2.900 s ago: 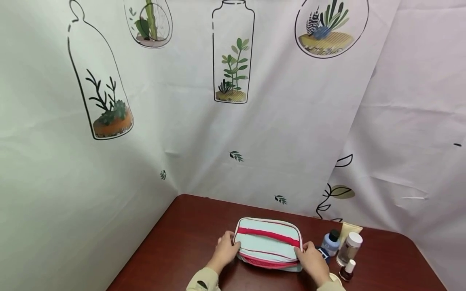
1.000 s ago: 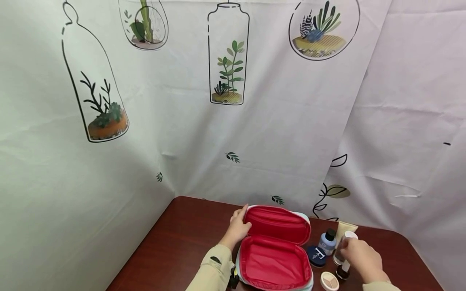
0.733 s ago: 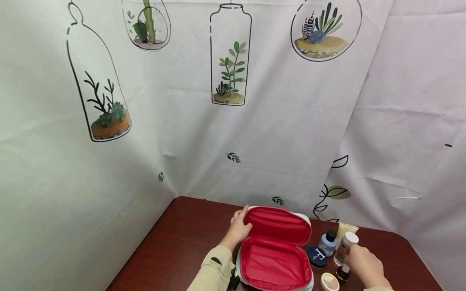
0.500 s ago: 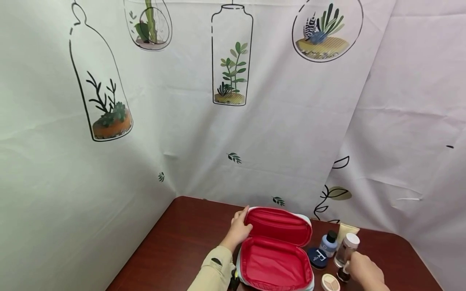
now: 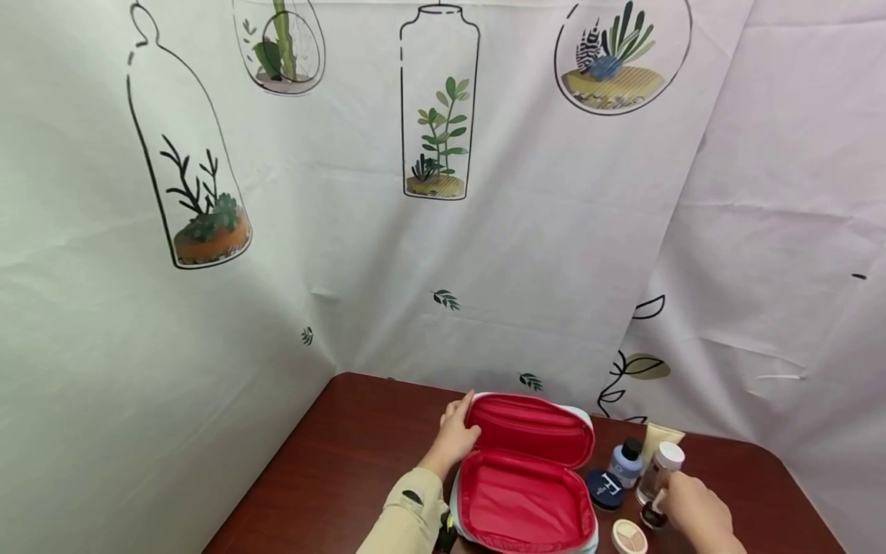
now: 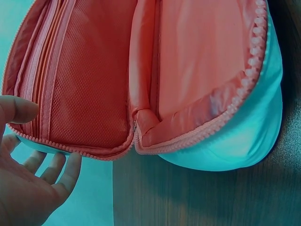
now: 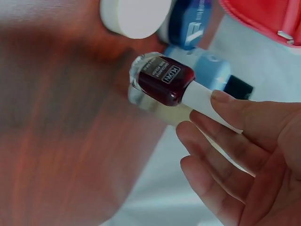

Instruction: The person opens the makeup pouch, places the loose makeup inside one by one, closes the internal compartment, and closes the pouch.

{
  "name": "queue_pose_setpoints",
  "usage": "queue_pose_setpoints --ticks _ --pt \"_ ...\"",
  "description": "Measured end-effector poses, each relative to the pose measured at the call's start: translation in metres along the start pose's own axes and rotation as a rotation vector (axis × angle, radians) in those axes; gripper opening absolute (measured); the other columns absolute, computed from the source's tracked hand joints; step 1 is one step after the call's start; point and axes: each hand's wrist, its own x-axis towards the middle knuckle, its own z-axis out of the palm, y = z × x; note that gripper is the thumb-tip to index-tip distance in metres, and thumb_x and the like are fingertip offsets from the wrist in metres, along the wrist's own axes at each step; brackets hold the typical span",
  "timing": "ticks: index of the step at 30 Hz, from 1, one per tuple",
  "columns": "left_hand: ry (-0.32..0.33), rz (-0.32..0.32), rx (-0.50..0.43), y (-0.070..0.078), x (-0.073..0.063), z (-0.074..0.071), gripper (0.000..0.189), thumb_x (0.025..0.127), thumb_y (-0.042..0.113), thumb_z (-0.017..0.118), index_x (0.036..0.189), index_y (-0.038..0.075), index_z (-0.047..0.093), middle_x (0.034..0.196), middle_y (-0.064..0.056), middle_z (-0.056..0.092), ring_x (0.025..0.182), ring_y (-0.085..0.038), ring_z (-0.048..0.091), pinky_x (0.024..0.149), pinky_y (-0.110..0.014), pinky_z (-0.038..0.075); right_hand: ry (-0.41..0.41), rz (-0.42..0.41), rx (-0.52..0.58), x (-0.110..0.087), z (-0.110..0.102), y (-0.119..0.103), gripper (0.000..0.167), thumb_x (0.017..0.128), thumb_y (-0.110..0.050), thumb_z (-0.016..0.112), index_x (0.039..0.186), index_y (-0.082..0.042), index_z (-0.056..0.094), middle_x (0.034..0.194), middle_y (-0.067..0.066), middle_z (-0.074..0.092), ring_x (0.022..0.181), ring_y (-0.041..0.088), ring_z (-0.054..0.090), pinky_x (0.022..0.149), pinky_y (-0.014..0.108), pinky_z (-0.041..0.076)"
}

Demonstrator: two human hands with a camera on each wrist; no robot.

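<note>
A pale mint cosmetic bag (image 5: 522,504) with a red lining lies unzipped, its lid raised toward the wall. My left hand (image 5: 454,438) holds the lid's left edge; in the left wrist view the thumb is inside the zipper and the fingers lie behind the lid (image 6: 89,94). To the bag's right, my right hand (image 5: 694,512) pinches the white cap of a dark red nail polish bottle (image 7: 164,77) between thumb and fingers. The bottle is tilted, and the head view shows it close to the table, partly hidden by the hand.
Right of the bag stand a navy round compact (image 5: 605,490), a blue bottle with black cap (image 5: 626,465), a cream tube (image 5: 662,440) and a clear white-capped bottle (image 5: 649,486). A three-shade round palette (image 5: 629,536) lies nearer. The patterned cloth wall (image 5: 484,323) borders the table (image 5: 311,477).
The bag was closed with both hands on it; its lid is now open. My right hand has moved right, then down from beside the clear bottle's cap to the nail polish, now tilted.
</note>
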Motion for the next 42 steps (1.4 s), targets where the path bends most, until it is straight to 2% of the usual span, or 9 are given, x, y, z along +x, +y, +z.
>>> queue_pose_setpoints --ticks 5,10,15,23,30,36,42 --pt "0.001 -0.008 -0.006 0.000 -0.001 -0.002 0.066 0.081 0.003 0.054 0.143 0.013 0.034 0.133 -0.017 0.036 0.121 -0.039 0.030 0.088 -0.050 0.039 0.068 -0.076 0.000 -0.001 -0.010 -0.015 0.015 0.070 -0.011 0.067 0.084 -0.011 0.063 0.077 0.014 0.063 0.063 0.026 0.057 0.050 0.045 0.041" --pt "0.002 -0.004 -0.003 0.001 -0.001 -0.003 0.066 0.081 0.002 0.055 0.143 0.012 0.035 0.132 -0.018 0.036 0.121 -0.039 0.030 0.088 -0.051 0.039 0.130 -0.147 -0.008 -0.001 -0.017 -0.031 0.017 0.070 -0.013 0.069 0.083 -0.012 0.059 0.075 0.011 0.061 0.062 0.023 0.054 0.050 0.043 0.040" --pt "-0.001 0.000 -0.008 0.002 -0.001 -0.004 0.065 0.081 0.002 0.055 0.142 0.011 0.036 0.131 -0.018 0.037 0.120 -0.039 0.031 0.087 -0.051 0.039 0.156 -0.169 -0.012 0.000 -0.024 -0.045 0.017 0.069 -0.015 0.071 0.082 -0.012 0.060 0.073 0.005 0.060 0.062 0.020 0.052 0.050 0.041 0.040" --pt "0.013 0.017 -0.005 0.005 -0.002 -0.004 0.060 0.080 0.002 0.056 0.137 0.011 0.042 0.128 -0.018 0.039 0.116 -0.039 0.033 0.087 -0.052 0.039 0.181 -0.202 -0.026 0.002 -0.033 -0.067 0.014 0.074 -0.013 0.070 0.087 -0.011 0.064 0.078 0.007 0.064 0.068 0.025 0.059 0.055 0.046 0.044" --pt "0.032 0.009 -0.043 0.003 -0.003 0.003 0.061 0.081 0.001 0.058 0.137 0.013 0.040 0.135 -0.016 0.034 0.120 -0.038 0.031 0.082 -0.046 0.044 0.200 -0.238 -0.029 0.002 -0.030 -0.082 0.011 0.077 -0.012 0.069 0.087 -0.012 0.066 0.076 0.002 0.064 0.062 0.017 0.055 0.055 0.041 0.043" --pt "0.121 0.019 -0.031 0.003 -0.005 0.012 0.054 0.083 0.003 0.060 0.134 0.012 0.043 0.130 -0.015 0.043 0.115 -0.036 0.038 0.088 -0.050 0.039 0.192 -0.260 -0.025 0.004 -0.022 -0.091 0.010 0.077 -0.011 0.070 0.086 -0.013 0.065 0.072 0.001 0.062 0.061 0.018 0.055 0.052 0.040 0.042" --pt "0.190 0.025 0.006 0.005 -0.006 0.017 0.048 0.086 0.009 0.062 0.130 0.009 0.046 0.123 -0.015 0.047 0.110 -0.037 0.041 0.088 -0.050 0.040 0.193 -0.284 -0.044 0.006 -0.016 -0.102 0.013 0.078 -0.011 0.070 0.090 -0.010 0.065 0.075 0.003 0.063 0.063 0.021 0.057 0.055 0.044 0.045"
